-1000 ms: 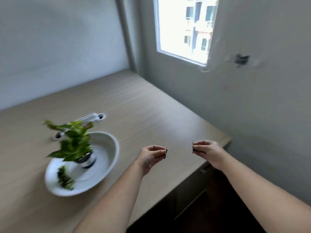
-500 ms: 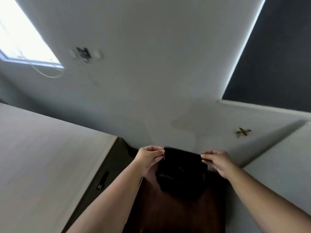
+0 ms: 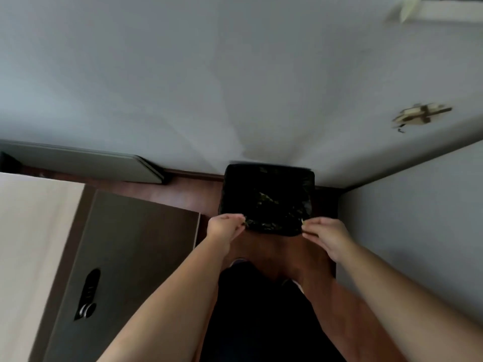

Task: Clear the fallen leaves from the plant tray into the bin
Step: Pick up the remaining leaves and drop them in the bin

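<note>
A black bin lined with a dark bag stands on the brown floor against the wall. My left hand hovers over the bin's near left corner with fingers pinched together on a small dark leaf piece. My right hand is over the near right corner, thumb and fingers pinched on a small leaf bit that barely shows. Dark leaf scraps lie inside the bin. The plant tray is out of view.
The light wooden tabletop ends at the left. Below it a dark cabinet front carries a black lock handle. A grey wall closes in at the right. My dark-clothed legs fill the bottom middle.
My view swung from the table and plant tray down to the bin. Both hands, still pinched on leaf bits, travelled with it and now hang over the bin's near edge.
</note>
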`<state>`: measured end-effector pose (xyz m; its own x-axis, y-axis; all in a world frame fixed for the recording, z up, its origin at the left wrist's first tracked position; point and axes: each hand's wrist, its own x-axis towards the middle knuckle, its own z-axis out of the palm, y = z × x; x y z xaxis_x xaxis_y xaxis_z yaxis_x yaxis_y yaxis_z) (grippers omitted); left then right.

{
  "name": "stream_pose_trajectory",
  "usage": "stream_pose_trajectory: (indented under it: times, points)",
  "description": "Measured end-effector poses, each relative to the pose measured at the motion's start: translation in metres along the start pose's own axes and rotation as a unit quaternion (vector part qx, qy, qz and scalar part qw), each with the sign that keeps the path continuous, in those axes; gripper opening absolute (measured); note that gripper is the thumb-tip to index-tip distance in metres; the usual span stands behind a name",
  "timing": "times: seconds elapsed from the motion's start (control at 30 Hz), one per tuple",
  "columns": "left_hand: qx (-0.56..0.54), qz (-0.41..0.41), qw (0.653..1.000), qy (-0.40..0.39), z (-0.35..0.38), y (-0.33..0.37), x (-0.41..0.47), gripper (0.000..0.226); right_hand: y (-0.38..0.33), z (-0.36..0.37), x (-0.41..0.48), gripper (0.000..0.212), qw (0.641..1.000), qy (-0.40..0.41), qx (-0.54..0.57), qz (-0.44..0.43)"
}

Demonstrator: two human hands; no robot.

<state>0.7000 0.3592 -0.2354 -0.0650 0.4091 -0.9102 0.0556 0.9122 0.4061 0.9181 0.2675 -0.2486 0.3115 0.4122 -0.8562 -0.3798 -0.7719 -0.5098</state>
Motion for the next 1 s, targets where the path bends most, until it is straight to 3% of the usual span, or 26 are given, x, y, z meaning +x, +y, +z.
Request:
stream_pose_trajectory:
  times: [0.07,0.1,0.2,0.3,0.43,0.7,0.87,1.0]
  points:
    - [-0.011,0.007,1.0,-0.01,0.013,0.013,0.008,0.005,-0.014,0.013,0.011,0.005,0.999,0.002,0.037,-0.007]
    - [-0.015,0.012,1.0,-0.024,0.02,0.02,0.01,0.005,-0.021,0.017,0.016,0.016,0.999,-0.004,0.05,-0.006]
    - [0.033,0.011,0.998,-0.046,0.031,0.035,0.015,0.046,-0.034,0.02,0.024,0.042,0.998,-0.024,0.049,0.027]
    - [0.103,0.018,0.994,-0.022,0.024,0.036,0.011,0.056,-0.036,0.015,0.021,0.032,1.0,-0.01,0.004,0.022]
    - [0.159,0.051,0.986,0.006,0.002,0.03,-0.016,0.043,-0.035,0.012,-0.006,0.005,0.999,-0.022,-0.046,-0.006]
    - [0.124,0.204,0.967,0.084,-0.069,0.04,-0.142,0.008,-0.097,0.07,-0.111,0.012,0.971,-0.098,-0.164,-0.147]
    - [0.059,0.271,0.948,0.156,-0.162,0.031,-0.232,0.01,-0.117,0.167,-0.205,0.017,0.924,-0.228,-0.212,-0.221]
    - [-0.021,0.298,0.919,0.258,-0.257,-0.011,-0.302,0.009,-0.092,0.249,-0.288,0.013,0.857,-0.343,-0.276,-0.267]
